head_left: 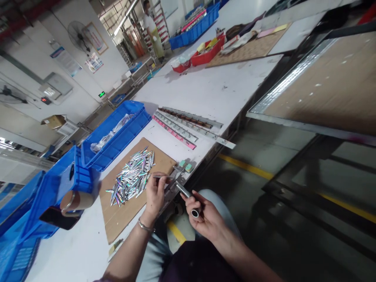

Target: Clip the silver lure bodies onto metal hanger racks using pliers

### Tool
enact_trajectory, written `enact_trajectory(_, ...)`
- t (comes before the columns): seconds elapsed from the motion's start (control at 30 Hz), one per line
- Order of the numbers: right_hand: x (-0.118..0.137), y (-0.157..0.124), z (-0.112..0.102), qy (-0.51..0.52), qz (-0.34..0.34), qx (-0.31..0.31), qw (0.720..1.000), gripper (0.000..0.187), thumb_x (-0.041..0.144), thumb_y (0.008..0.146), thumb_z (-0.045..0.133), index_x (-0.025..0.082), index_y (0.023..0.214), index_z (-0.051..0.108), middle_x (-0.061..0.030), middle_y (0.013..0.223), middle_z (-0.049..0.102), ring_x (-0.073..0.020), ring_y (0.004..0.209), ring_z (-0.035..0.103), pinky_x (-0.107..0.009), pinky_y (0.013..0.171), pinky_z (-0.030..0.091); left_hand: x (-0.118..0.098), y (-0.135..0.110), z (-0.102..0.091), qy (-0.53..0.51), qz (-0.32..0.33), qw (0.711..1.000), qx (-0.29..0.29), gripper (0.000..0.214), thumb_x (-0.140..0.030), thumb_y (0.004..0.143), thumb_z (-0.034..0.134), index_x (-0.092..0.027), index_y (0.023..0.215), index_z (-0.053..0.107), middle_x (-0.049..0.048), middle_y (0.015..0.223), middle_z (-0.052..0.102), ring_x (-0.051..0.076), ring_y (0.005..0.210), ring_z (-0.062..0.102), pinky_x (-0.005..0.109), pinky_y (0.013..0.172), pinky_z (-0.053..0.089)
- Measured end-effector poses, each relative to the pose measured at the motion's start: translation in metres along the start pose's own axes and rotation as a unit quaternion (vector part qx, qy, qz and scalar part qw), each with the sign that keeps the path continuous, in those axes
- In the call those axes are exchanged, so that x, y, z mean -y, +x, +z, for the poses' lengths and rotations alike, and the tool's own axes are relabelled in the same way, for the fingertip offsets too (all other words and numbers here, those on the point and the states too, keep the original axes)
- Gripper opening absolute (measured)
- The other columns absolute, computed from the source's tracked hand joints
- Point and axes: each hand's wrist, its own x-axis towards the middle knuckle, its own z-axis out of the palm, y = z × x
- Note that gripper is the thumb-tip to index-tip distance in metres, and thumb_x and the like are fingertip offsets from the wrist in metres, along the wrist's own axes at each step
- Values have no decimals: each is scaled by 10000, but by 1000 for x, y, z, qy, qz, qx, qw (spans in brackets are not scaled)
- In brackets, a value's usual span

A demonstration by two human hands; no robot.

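Farthest left of my fingers lie a dark phone and a mug, well apart from them, and nearer, beyond the cardboard, stands a blue bin. Just left of my left fingertips, on that cardboard, is the heap of silvery pieces. My left hand pinches one slender silvery piece between thumb and fingertips, its far end pointing right, toward the other hand. Ahead of both hands, out of reach of the fingertips, lie several long strips. Between my hands, at the table's edge, are small metal parts, with a green block just beyond; whether the piece touches them I cannot tell. My right hand is closed round a metal tool, its tip toward the left fingers. I judge the step in hand to be working a single piece with this tool; the next move calls for a steady pinch and careful aim.
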Motion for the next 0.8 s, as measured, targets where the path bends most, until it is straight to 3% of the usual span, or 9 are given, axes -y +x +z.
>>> enact_trajectory(0.23, 1, 0, 3, 2, -20, -9, 1000, 223, 351, 911, 674, 152, 1010, 660, 41, 676, 592, -77, 551, 548, -160, 440, 316, 4, -1, 9, 50, 14, 999, 7, 266, -418, 1029, 495, -202, 941, 624, 36, 872, 673, 155, 782, 660, 280, 753, 539)
enact_trajectory(0.37, -4, 2, 12, -172, -98, -64, 978, 311, 511, 894, 656, 202, 939, 645, 17, 676, 594, -104, 547, 538, -182, 452, 346, 7, -1, 4, 90, 38, 995, 19, 259, -394, 1046, 462, -212, 954, 620, 44, 889, 677, 159, 797, 672, 286, 755, 537)
enact_trajectory(0.43, -5, 0, 16, -336, -196, -138, 911, 347, 569, 913, 592, 227, 939, 649, -25, 733, 640, -156, 609, 593, -242, 501, 420, 6, 1, 3, 115, 55, 991, 30, 246, -378, 1046, 461, -210, 958, 618, 47, 898, 686, 163, 809, 679, 289, 760, 537)
enact_trajectory(0.5, -2, -4, 17, -488, -285, -179, 805, 296, 508, 915, 600, 241, 1015, 679, -58, 802, 680, -215, 726, 646, -305, 602, 475, 5, 3, 1, 143, 69, 986, 46, 218, -360, 1039, 480, -210, 961, 618, 44, 891, 697, 165, 810, 684, 286, 759, 533)
enact_trajectory(0.67, 12, -15, 12, -805, -363, -142, 447, 340, 217, 975, 457, 215, 1251, 655, -69, 770, 694, -229, 709, 629, -342, 657, 435, 2, 8, -3, 156, 80, 981, 79, 166, -310, 1030, 507, -213, 966, 626, 25, 840, 708, 153, 754, 684, 263, 718, 524)
enact_trajectory(0.7, 13, -15, 12, -822, -363, -138, 416, 350, 201, 984, 436, 208, 1264, 646, -72, 777, 701, -229, 703, 631, -343, 653, 432, 2, 8, -4, 153, 80, 982, 78, 173, -309, 1031, 504, -213, 967, 633, 27, 847, 710, 152, 753, 684, 262, 716, 525)
enact_trajectory(0.73, 14, -15, 11, -823, -363, -136, 414, 347, 201, 987, 436, 207, 1265, 643, -80, 809, 715, -232, 722, 643, -345, 659, 437, 1, 9, -5, 153, 79, 982, 77, 180, -309, 1032, 503, -213, 967, 640, 29, 858, 712, 152, 754, 685, 261, 714, 526)
enact_trajectory(0.77, 14, -14, 11, -810, -363, -139, 439, 332, 218, 984, 455, 216, 1256, 646, -87, 854, 728, -237, 754, 656, -347, 674, 448, -1, 9, -6, 154, 75, 982, 81, 182, -307, 1032, 504, -215, 965, 646, 30, 863, 714, 152, 752, 686, 259, 708, 525)
enact_trajectory(0.8, 14, -13, 12, -782, -354, -142, 493, 306, 252, 978, 487, 232, 1235, 652, -84, 882, 736, -239, 779, 666, -347, 688, 459, -3, 10, -7, 158, 70, 981, 90, 176, -299, 1028, 510, -217, 962, 650, 28, 860, 715, 152, 747, 686, 255, 701, 524)
